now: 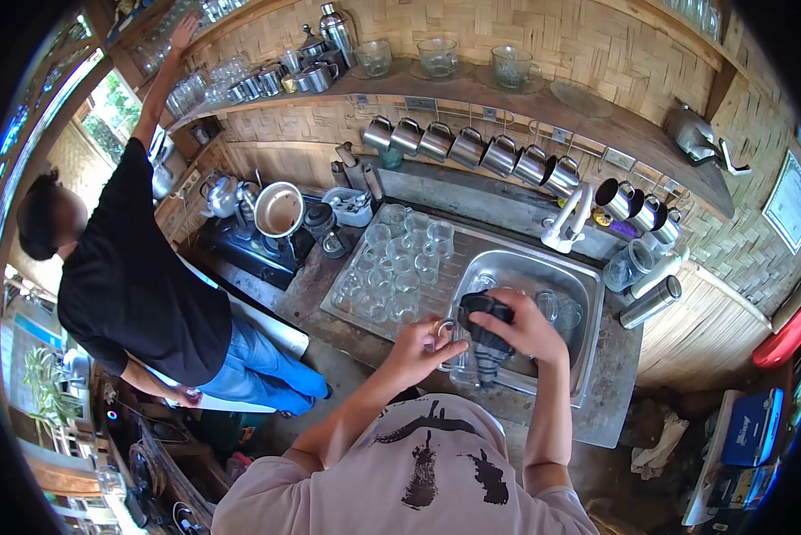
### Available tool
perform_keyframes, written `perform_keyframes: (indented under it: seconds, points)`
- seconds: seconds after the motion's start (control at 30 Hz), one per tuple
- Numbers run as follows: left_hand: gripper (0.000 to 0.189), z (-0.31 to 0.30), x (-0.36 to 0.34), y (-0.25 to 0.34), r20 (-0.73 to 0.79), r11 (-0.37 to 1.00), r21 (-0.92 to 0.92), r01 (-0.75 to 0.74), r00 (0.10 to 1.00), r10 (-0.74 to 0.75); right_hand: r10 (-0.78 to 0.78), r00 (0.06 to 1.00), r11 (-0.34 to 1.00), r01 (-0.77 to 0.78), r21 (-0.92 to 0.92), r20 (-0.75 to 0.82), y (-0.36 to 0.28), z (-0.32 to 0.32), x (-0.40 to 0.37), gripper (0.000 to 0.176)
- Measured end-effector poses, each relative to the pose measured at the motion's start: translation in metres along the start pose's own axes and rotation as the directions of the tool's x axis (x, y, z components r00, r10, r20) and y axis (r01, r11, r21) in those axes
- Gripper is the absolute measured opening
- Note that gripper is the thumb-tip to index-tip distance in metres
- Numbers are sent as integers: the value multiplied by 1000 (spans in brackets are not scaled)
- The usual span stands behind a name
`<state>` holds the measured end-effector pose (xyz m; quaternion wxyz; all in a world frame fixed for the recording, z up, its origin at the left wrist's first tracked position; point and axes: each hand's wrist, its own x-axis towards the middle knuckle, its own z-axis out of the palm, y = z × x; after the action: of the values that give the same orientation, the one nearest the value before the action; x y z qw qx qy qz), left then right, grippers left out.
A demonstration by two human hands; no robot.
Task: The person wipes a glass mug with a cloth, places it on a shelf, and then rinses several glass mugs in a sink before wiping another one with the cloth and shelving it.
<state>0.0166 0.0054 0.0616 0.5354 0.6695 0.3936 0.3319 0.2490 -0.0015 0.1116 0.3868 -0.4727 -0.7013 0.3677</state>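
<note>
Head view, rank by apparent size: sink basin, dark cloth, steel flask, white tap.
1. sink basin
2. dark cloth
3. steel flask and white tap: look alike, unranked.

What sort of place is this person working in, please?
Probably a small café or tea-stall kitchen: a stainless steel sink beside rows of clear glass cups, a row of shiny steel jugs hanging on hooks, and woven bamboo walls.

Woven bamboo walls, a wooden shelf, daylight through a window.
</note>
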Motion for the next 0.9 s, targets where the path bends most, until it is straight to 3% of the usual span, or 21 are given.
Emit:
perform_keyframes:
  seconds: [0.03, 0.07, 0.17, 0.27, 0.33, 0.43, 0.5, 0.6, 0.7, 0.73, 0.83, 0.9]
  points:
    - [36, 5, -1, -1, -31, 985, 150, -83, 996, 89, -105, 994, 969, 92, -229, -42, -5, 5, 0, 32]
    - [36, 10, 0, -2, -98, 981, 141, -136, 984, 150, -62, 997, 978, 50, -205, -54, -3, 13, 0, 35]
    - [37, 4, -1, -11, -63, 989, -85, -120, 991, 115, -105, 992, 990, 97, -107, -72, 3, 19, 1, 36]
    - [40, -4, -6, 2, -13, 993, -118, -4, 1000, 3, -55, 996, 982, 43, 184, 65, 12, 10, 3, 29]
    - [42, -12, -9, 6, 27, 985, -155, 80, 997, -77, -8, 988, 910, -58, 411, 157, 11, 5, 2, 27]
    - [45, -18, -13, 11, 86, 953, -268, 143, 989, -124, 62, 966, 859, -180, 479, 253, 17, 2, 3, 28]
    - [44, -14, -16, 16, 85, 898, -421, 130, 991, -103, 106, 973, 899, -183, 399, 207, 8, 8, 4, 27]
    - [42, -17, -16, 12, 21, 992, -17, 123, 992, -123, 110, 977, 984, -133, 120, 185, -11, 13, 7, 27]
    - [36, -10, -15, -9, -106, 965, 221, -143, 980, 170, -112, 994, 927, 108, -359, 9, -9, 39, 7, 35]
    - [30, -8, -16, -11, -124, 935, 332, -122, 977, 171, -64, 997, 920, 41, -390, -44, -18, 46, 6, 37]
    - [28, -8, -16, -21, -135, 884, 430, -185, 954, 266, -163, 976, 896, 84, -436, -145, -7, 61, 6, 34]
    - [27, -14, -14, -26, -107, 933, 308, -185, 968, 227, -93, 994, 940, 66, -335, -65, -11, 54, 6, 33]
